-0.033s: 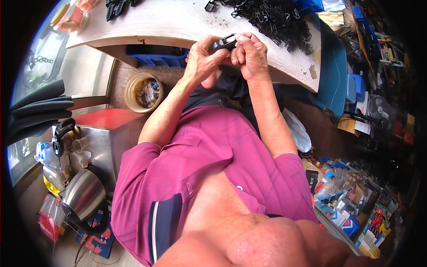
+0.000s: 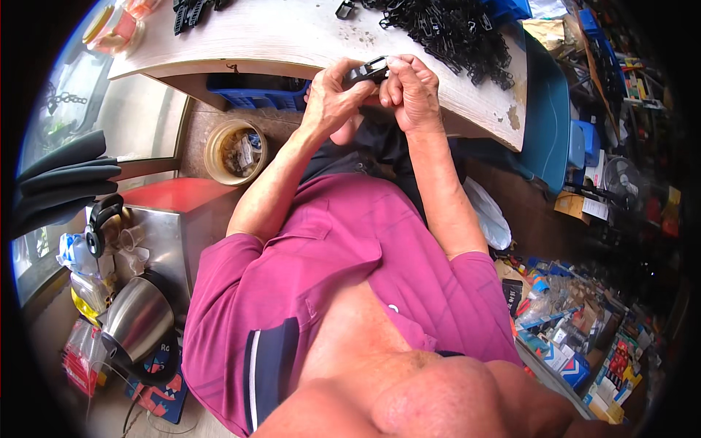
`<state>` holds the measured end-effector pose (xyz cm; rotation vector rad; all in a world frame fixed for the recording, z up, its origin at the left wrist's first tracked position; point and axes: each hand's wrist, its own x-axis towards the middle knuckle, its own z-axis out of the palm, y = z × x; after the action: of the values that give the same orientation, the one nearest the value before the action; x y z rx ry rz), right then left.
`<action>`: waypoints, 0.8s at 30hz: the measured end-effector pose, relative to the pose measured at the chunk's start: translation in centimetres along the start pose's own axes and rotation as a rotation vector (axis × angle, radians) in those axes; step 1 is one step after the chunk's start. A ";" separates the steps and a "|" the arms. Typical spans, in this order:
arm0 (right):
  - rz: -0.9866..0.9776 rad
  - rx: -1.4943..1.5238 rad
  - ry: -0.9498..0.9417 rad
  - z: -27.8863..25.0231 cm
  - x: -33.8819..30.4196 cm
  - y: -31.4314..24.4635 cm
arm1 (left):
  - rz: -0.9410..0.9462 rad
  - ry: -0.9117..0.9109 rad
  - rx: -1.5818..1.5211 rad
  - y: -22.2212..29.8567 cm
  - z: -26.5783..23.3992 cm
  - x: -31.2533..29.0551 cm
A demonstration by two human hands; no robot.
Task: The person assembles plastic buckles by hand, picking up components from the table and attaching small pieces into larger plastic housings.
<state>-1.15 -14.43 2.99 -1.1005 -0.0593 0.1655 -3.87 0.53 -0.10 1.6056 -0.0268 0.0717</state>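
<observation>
Above the table's front edge, my left hand point(image 2: 334, 98) is closed round a small black plastic part point(image 2: 367, 71) that has an open frame at one end and looks like a buckle. My right hand point(image 2: 415, 93) has its thumb and forefinger pinched at the right end of this part, the other fingers curled in. Those fingertips hide what exactly they grip there. Farther back on the pale table point(image 2: 277, 36) lies a heap of similar small black plastic parts point(image 2: 445, 36). One loose black part point(image 2: 345, 9) sits left of the heap.
Black linked strips point(image 2: 191, 14) and a lidded jar point(image 2: 109, 29) stand at the table's far left. Below are a blue crate point(image 2: 259, 97) and a round bin point(image 2: 235, 152) of scraps. A teal chair point(image 2: 546, 117) flanks the right edge; a metal kettle point(image 2: 139, 317) is lower left.
</observation>
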 end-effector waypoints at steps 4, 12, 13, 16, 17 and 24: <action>-0.002 -0.018 -0.004 -0.7 -0.2 0.2 | -0.041 -0.026 -0.062 0.4 0.2 -0.1; 0.083 -0.099 0.011 -1.0 -0.9 0.8 | -0.235 0.077 -0.281 1.3 0.5 -0.1; 0.089 -0.123 0.038 -1.0 -1.0 1.0 | -0.262 0.102 -0.340 1.1 0.6 -0.1; 0.136 -0.092 0.109 -0.6 -1.7 0.7 | -0.191 0.114 -0.352 1.0 0.8 0.0; 0.178 -0.099 0.120 -0.7 -1.8 0.6 | -0.180 0.117 -0.357 1.0 0.9 0.0; 0.125 -0.094 0.091 -1.8 -2.9 1.2 | -0.233 0.020 -0.443 1.2 2.4 -0.4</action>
<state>-3.87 -15.99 1.16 -1.2050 0.0840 0.2260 -4.32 -1.95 0.94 1.1556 0.1502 -0.0940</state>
